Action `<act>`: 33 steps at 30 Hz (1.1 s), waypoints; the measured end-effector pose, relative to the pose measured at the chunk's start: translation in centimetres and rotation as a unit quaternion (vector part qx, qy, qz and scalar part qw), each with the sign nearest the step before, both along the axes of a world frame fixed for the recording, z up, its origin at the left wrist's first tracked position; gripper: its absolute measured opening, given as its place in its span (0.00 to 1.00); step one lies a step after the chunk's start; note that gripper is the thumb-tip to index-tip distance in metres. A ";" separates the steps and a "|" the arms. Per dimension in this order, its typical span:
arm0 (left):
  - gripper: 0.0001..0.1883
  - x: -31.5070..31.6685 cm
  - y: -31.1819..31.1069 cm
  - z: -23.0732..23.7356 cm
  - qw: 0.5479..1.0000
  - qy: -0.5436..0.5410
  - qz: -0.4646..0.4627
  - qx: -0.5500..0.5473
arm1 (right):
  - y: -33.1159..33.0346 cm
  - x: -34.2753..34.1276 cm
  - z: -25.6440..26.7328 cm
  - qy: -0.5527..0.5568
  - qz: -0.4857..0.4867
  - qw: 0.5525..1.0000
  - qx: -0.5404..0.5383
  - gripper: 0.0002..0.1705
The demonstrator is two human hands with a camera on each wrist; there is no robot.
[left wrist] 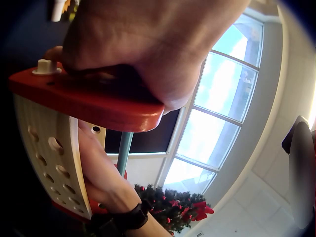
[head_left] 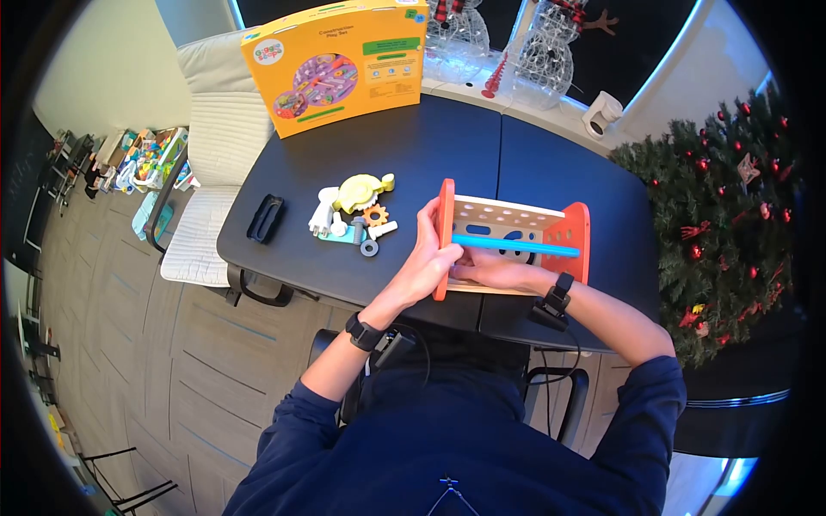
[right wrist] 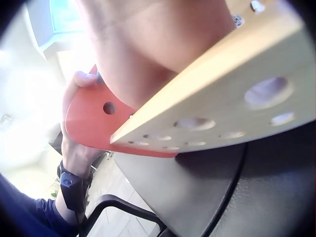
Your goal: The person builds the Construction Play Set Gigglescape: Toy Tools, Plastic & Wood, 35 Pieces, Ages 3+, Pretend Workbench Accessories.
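Observation:
A toy toolbox stands on the table, with red end panels [head_left: 578,245], perforated wooden sides [head_left: 503,212] and a blue rod [head_left: 516,246] across the top. My left hand [head_left: 428,260] grips its left end panel, fingers on the outer face and thumb over the edge. A pale bolt head or nut [left wrist: 47,67] sticks out of that panel beside the left fingers. Below the rod, my right hand [head_left: 492,269] reaches inside the box toward the same panel. The right fingertips are hidden, and I cannot tell what they hold.
Left of the toolbox lie loose toy parts: a yellow piece [head_left: 357,193], an orange gear [head_left: 376,215], a grey nut [head_left: 369,248] and several bolts. A black tray [head_left: 267,218] lies farther left. A yellow box [head_left: 340,64] stands at the back; a decorated tree [head_left: 714,224] rises at right.

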State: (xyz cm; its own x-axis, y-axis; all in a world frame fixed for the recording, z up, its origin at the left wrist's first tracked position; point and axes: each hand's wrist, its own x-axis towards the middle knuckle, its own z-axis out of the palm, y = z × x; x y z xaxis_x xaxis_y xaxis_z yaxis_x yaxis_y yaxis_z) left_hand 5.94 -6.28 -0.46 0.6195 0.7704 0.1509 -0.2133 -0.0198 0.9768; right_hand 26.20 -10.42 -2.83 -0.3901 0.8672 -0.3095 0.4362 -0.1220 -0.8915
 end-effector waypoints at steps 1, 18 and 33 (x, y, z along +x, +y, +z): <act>0.47 0.0 -0.2 0.4 1.000 -0.004 0.001 -0.008 | -0.2 -0.2 0.0 0.007 -0.002 1.000 0.024 0.15; 0.47 -0.1 -0.5 0.6 1.000 -0.015 0.004 -0.011 | -0.3 -0.5 1.1 -0.021 -0.008 1.000 0.015 0.18; 0.47 0.0 -0.2 0.5 1.000 -0.012 0.001 -0.005 | -0.3 -1.1 2.6 -0.040 -0.015 0.999 -0.030 0.22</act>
State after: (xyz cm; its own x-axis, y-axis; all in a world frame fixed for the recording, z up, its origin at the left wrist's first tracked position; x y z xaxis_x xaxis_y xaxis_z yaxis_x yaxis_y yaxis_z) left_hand 5.89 -6.53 0.05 0.6139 0.7735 0.1578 -0.2361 -0.0109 0.9717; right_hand 25.14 -10.67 -0.25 -0.3356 0.8569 -0.3912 0.5015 -0.1890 -0.8443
